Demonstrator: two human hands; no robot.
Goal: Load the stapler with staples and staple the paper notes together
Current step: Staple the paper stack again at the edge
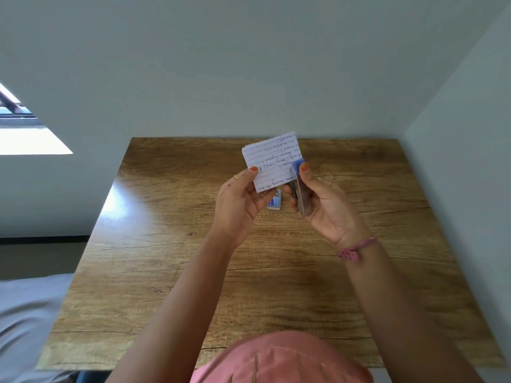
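Both hands are raised above the far half of the desk (166, 272): the left hand (237, 200) pinches the stack of lined notes (269, 161) by its lower edge, and the right hand (326, 205) is closed around the stapler (298, 186), its blue tip at the stack's right edge. Loading looks finished – the small staple box (275, 203) lies on the desk below the hands – so what seems left is the squeeze itself, though I cannot tell whether a staple is already in.
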